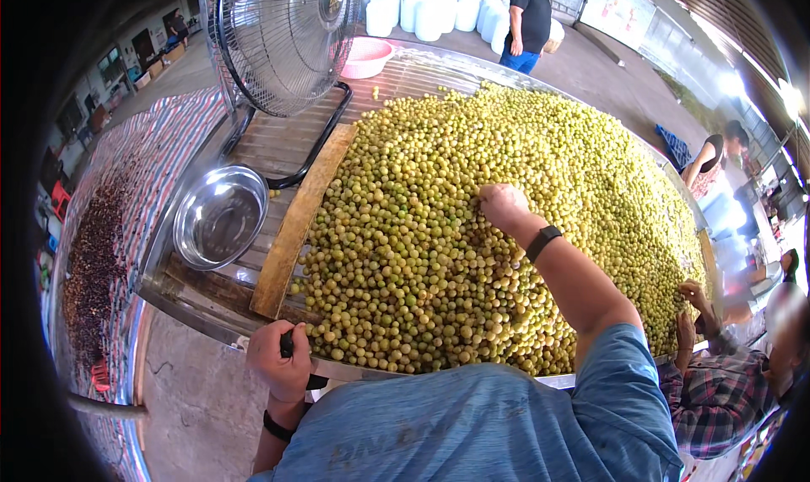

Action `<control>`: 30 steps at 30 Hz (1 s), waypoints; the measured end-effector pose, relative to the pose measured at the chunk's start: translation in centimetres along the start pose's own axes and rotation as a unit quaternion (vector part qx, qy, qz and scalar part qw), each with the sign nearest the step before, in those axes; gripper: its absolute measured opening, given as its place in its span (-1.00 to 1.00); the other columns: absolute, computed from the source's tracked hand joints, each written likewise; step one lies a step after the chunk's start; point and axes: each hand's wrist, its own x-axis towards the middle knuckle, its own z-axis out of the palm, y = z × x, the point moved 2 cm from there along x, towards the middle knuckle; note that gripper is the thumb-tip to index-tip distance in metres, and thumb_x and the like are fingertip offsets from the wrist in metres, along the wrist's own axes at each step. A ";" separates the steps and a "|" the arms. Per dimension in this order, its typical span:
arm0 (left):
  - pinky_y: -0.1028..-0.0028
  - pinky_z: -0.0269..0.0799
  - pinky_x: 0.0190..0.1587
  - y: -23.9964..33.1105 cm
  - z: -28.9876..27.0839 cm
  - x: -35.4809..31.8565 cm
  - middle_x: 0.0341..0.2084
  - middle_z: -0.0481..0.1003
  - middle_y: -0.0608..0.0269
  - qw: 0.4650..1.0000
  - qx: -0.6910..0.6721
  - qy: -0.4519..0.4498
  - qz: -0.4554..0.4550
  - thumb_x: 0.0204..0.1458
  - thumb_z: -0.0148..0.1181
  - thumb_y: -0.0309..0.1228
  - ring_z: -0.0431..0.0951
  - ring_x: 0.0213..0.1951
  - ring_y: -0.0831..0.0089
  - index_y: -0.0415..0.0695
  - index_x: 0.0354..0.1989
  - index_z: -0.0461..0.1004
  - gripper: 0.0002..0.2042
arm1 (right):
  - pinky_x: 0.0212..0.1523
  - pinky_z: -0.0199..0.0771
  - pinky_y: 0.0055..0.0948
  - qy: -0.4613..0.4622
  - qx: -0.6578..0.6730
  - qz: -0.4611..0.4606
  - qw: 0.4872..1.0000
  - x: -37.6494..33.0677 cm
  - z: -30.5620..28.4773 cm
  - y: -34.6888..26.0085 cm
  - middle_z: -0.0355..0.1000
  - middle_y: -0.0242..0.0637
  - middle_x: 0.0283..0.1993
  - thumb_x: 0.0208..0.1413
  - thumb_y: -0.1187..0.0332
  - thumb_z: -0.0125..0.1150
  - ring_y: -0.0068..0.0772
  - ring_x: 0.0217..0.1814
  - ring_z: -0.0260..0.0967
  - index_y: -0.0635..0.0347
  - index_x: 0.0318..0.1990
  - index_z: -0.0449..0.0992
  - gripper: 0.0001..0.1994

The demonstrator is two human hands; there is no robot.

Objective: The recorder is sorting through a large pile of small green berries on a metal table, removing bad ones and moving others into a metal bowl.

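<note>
Now, could spill fruit [405, 271] over table's near edge [361, 370] by raking, with right hand [504, 207] curled (pinching any? can't tell), left hand [277, 364] clutching dark object [287, 343].

Faint, unreadable lettering [426, 438] on blue shirt [498, 406]

Round fruits [405, 254]: were small and yellow-green, some greener or browner
Fruit heap [548, 136]: lay loose across the slatted metal table [439, 70], beside a wooden board [304, 220]
Dark object [287, 343]: sat in the left hand [277, 362], its kind unclear
</note>
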 end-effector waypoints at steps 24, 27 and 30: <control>0.30 0.38 -0.38 0.1 0.1 0.3 -0.52 0.50 0.14 1.000 -0.013 -0.003 0.018 -0.04 0.35 -0.59 0.50 -0.46 0.16 -0.19 -0.41 0.50 -0.89 | -0.23 0.59 -0.37 0.147 0.150 -0.048 0.977 3.5 0.9 0.8 0.63 -0.24 -0.34 0.10 0.37 0.23 -0.32 -0.37 0.57 0.11 -0.32 0.69 -0.87; 0.30 0.38 -0.38 0.0 -0.1 0.1 -0.51 0.50 0.13 1.000 -0.008 -0.004 0.015 -0.03 0.35 -0.59 0.50 -0.46 0.16 -0.19 -0.40 0.50 -0.89 | -0.19 0.60 -0.30 0.098 0.316 -0.033 0.943 3.1 -0.5 -1.8 0.61 -0.22 -0.34 0.08 0.35 0.27 -0.26 -0.29 0.58 0.12 -0.35 0.66 -0.90; 0.27 0.39 -0.37 0.2 -0.2 0.2 -0.55 0.49 0.16 1.000 -0.002 0.001 0.006 -0.08 0.36 -0.58 0.50 -0.48 0.14 -0.15 -0.44 0.50 -0.88 | -0.17 0.60 -0.35 0.097 0.232 -0.077 0.965 3.2 0.0 -2.7 0.65 -0.21 -0.30 0.14 0.33 0.30 -0.34 -0.31 0.59 0.13 -0.19 0.71 -0.84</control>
